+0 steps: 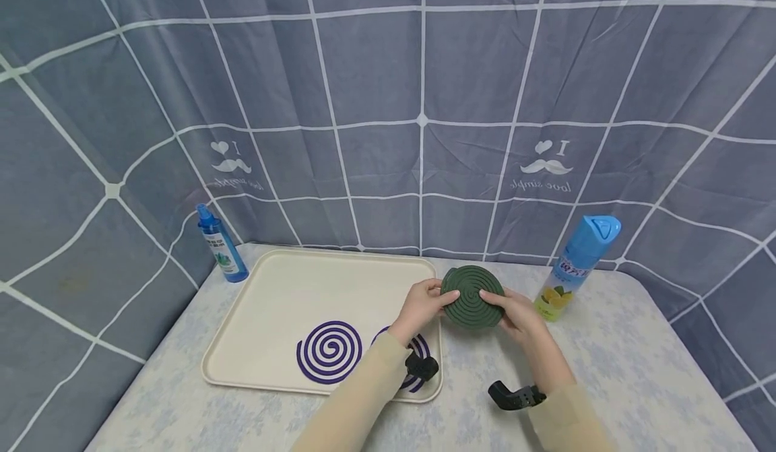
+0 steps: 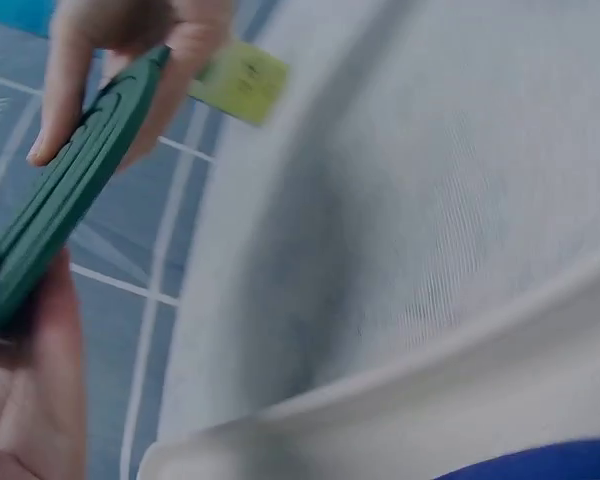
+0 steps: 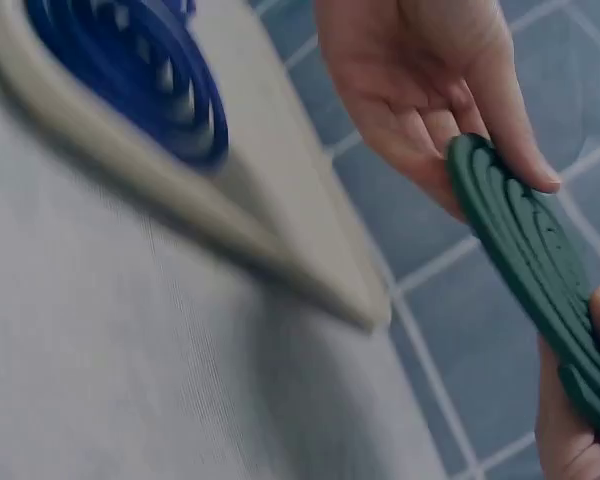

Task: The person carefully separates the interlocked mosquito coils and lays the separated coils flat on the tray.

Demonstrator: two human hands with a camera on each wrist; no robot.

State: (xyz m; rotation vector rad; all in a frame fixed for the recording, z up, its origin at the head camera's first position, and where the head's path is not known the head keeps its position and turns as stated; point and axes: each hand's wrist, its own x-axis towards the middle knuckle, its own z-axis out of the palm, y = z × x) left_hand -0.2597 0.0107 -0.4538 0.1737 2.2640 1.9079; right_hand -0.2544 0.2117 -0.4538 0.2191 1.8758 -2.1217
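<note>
Both hands hold up a green mosquito coil (image 1: pixel 473 297), a flat round spiral, above the table just right of the tray. My left hand (image 1: pixel 422 307) pinches its left edge, thumb on the face and fingers behind. On the opposite edge my right hand (image 1: pixel 515 310) grips it the same way. Seen edge-on in the left wrist view, the green coil (image 2: pixel 80 180) looks thick, with layered rings. In the right wrist view the left hand (image 3: pixel 430 90) has its thumb over the coil's rim (image 3: pixel 520 260).
On the cream tray (image 1: pixel 267 317) lie a purple spiral coil (image 1: pixel 330 351) and a second purple coil (image 1: pixel 422 347), partly hidden under the left forearm. A blue spray bottle (image 1: pixel 222 243) stands at the back left, a blue-capped aerosol can (image 1: pixel 576 267) at the right. A grey checked curtain (image 1: pixel 376 169) hangs behind.
</note>
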